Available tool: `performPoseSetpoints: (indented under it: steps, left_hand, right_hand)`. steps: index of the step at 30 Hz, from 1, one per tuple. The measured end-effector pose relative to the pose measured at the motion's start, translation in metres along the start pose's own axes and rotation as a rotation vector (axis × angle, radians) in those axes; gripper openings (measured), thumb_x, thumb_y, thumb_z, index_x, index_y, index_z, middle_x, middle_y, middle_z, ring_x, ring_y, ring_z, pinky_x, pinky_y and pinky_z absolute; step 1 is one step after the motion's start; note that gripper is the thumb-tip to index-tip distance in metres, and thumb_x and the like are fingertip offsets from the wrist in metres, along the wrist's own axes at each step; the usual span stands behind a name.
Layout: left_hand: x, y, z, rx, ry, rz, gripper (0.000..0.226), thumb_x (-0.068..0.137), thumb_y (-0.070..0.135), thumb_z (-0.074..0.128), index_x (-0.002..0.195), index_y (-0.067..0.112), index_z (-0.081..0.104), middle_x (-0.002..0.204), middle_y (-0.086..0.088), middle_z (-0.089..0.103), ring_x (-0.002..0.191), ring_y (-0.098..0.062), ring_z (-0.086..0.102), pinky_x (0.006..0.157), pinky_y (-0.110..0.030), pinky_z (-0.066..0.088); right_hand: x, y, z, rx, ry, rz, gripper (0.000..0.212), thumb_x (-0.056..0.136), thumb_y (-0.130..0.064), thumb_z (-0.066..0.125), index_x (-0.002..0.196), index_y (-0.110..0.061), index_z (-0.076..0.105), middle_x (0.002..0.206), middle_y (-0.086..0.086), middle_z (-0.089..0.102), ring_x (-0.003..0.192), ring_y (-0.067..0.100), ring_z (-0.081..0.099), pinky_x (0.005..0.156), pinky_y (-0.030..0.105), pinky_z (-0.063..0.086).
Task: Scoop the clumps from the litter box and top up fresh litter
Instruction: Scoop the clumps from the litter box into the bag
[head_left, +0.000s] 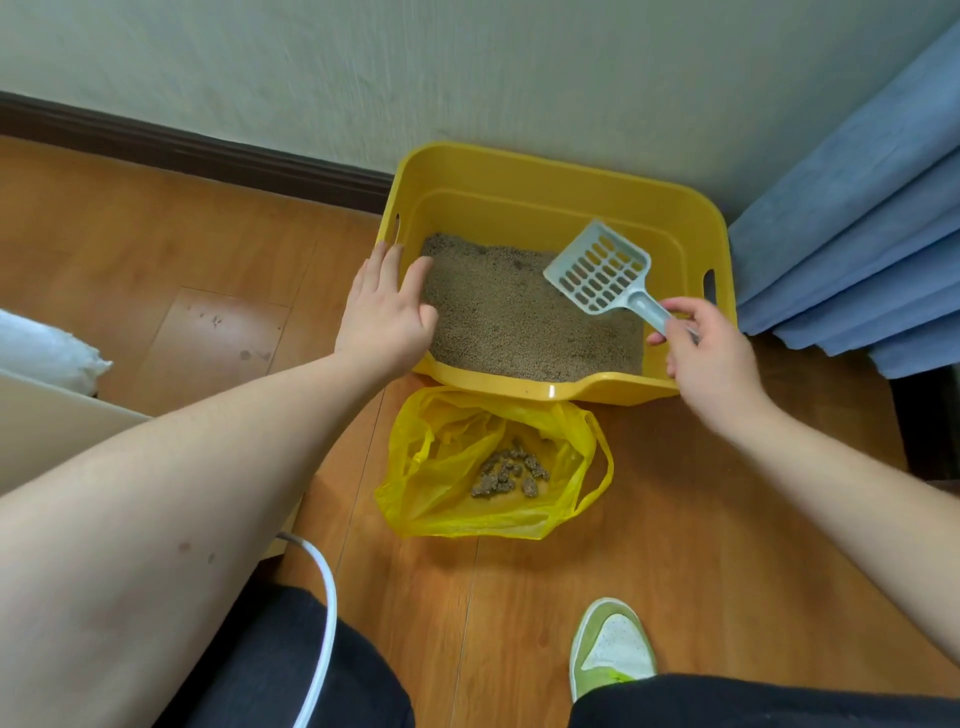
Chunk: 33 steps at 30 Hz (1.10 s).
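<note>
Wooden floor (675, 519): carries all items below; dark skirting along the pale wall at its far edge.
Blue curtain (857, 234): hanging in folds at the floor's right edge, just beside the litter box.
Yellow litter box (519, 171): rectangular tub against the far wall, handle slots in both side walls, low lip on the near wall.
Litter (519, 317): tan granules covering the box bottom, heaped a little higher toward the far left corner.
Yellow plastic bag (441, 499): lying open on the floor, touching the box's near wall.
Left hand (384, 312): resting on the box's left rim, fingers straight and slightly spread, tips over the rim and the litter's edge.
Right hand (711, 353): above the box's near right corner, thumb and fingers pinching the scoop handle.
Scoop (597, 270): pale slotted plastic, held tilted above the litter, slotted pan showing nothing inside.
Green-and-white shoe (613, 644): at the floor's near edge.
Clumps (509, 473): grey-brown pile inside the bag.
</note>
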<state>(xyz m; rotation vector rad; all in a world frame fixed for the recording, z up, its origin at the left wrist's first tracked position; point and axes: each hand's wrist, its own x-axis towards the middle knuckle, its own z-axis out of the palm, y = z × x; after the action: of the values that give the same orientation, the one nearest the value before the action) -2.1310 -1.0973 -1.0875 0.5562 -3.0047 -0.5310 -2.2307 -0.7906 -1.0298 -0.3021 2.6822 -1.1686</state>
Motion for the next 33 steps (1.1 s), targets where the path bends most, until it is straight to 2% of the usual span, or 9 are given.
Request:
performPoseSetpoints:
  steps: [5, 10, 16, 20, 24, 27, 29, 31, 33]
  left_hand:
    - [-0.001, -0.003, 0.0, -0.017, -0.013, 0.011, 0.057, 0.097, 0.026, 0.034, 0.152, 0.018, 0.023, 0.162, -0.015, 0.014, 0.151, -0.028, 0.002, 0.123, -0.044, 0.003]
    - [0.001, -0.005, 0.002, 0.027, -0.032, 0.01, 0.059, 0.095, 0.031, 0.028, 0.153, 0.018, 0.023, 0.162, -0.014, 0.013, 0.151, -0.027, 0.0, 0.123, -0.043, 0.003]
    - [0.003, -0.005, 0.003, 0.061, -0.031, 0.014, 0.063, 0.091, 0.034, 0.024, 0.152, 0.017, 0.025, 0.162, -0.014, 0.015, 0.151, -0.027, 0.0, 0.123, -0.043, 0.003]
    - [0.003, -0.004, 0.003, 0.089, -0.044, 0.018, 0.063, 0.092, 0.035, 0.023, 0.152, 0.018, 0.025, 0.162, -0.015, 0.014, 0.151, -0.028, -0.001, 0.123, -0.043, 0.002]
    - [0.003, -0.006, 0.005, 0.112, -0.053, 0.029, 0.063, 0.091, 0.037, 0.023, 0.152, 0.019, 0.026, 0.162, -0.015, 0.014, 0.151, -0.028, -0.001, 0.123, -0.045, 0.003]
    - [0.004, -0.007, 0.004, 0.106, -0.051, 0.036, 0.059, 0.094, 0.035, 0.028, 0.15, 0.019, 0.028, 0.162, -0.015, 0.015, 0.151, -0.028, -0.001, 0.122, -0.045, 0.003]
    - [0.004, -0.007, 0.004, 0.11, -0.05, 0.034, 0.06, 0.092, 0.036, 0.027, 0.15, 0.02, 0.029, 0.161, -0.015, 0.015, 0.151, -0.028, 0.0, 0.122, -0.046, 0.005]
    - [0.003, -0.007, 0.002, 0.119, -0.06, 0.038, 0.062, 0.09, 0.038, 0.023, 0.149, 0.02, 0.03, 0.161, -0.015, 0.016, 0.15, -0.029, 0.0, 0.122, -0.047, 0.006]
    - [0.004, -0.007, 0.002, 0.125, -0.067, 0.049, 0.062, 0.09, 0.038, 0.023, 0.149, 0.019, 0.031, 0.161, -0.015, 0.017, 0.15, -0.03, 0.001, 0.122, -0.047, 0.006]
  right_hand:
    - [0.049, -0.008, 0.011, -0.141, -0.189, 0.106, 0.03, 0.101, -0.016, 0.041, 0.123, -0.01, 0.06, 0.086, 0.001, 0.069, 0.049, 0.014, 0.049, 0.045, 0.023, 0.04]
    - [0.075, -0.017, 0.051, -0.335, -0.37, 0.103, 0.028, 0.098, -0.012, 0.045, 0.114, -0.013, 0.068, 0.078, 0.0, 0.07, 0.046, 0.012, 0.046, 0.041, 0.022, 0.035]
    - [0.078, -0.013, 0.087, -0.403, -0.386, 0.121, 0.03, 0.098, -0.012, 0.043, 0.116, -0.013, 0.067, 0.074, -0.003, 0.067, 0.047, 0.01, 0.047, 0.041, 0.022, 0.032]
    - [0.084, -0.016, 0.104, -0.374, -0.388, 0.171, 0.029, 0.099, -0.013, 0.043, 0.119, -0.013, 0.065, 0.082, 0.003, 0.069, 0.052, 0.01, 0.049, 0.044, 0.023, 0.033]
    - [0.09, -0.012, 0.117, -0.295, -0.362, 0.265, 0.027, 0.098, -0.011, 0.05, 0.12, -0.013, 0.065, 0.102, 0.011, 0.068, 0.079, 0.021, 0.064, 0.053, 0.025, 0.043]
    - [0.087, -0.005, 0.115, -0.411, -0.428, 0.269, 0.03, 0.101, -0.02, 0.043, 0.126, -0.012, 0.059, 0.099, 0.009, 0.062, 0.062, 0.016, 0.049, 0.047, 0.026, 0.034]
    - [0.084, -0.003, 0.111, -0.456, -0.454, 0.243, 0.036, 0.101, -0.027, 0.044, 0.133, -0.011, 0.05, 0.107, 0.01, 0.061, 0.06, 0.015, 0.046, 0.047, 0.028, 0.033]
    - [0.082, -0.003, 0.104, -0.447, -0.437, 0.167, 0.042, 0.1, -0.033, 0.045, 0.137, -0.012, 0.045, 0.119, 0.01, 0.06, 0.066, 0.018, 0.053, 0.054, 0.029, 0.041]
    - [0.08, -0.006, 0.095, -0.443, -0.397, 0.085, 0.043, 0.099, -0.036, 0.045, 0.136, -0.014, 0.046, 0.127, 0.009, 0.057, 0.085, 0.024, 0.06, 0.07, 0.034, 0.05]
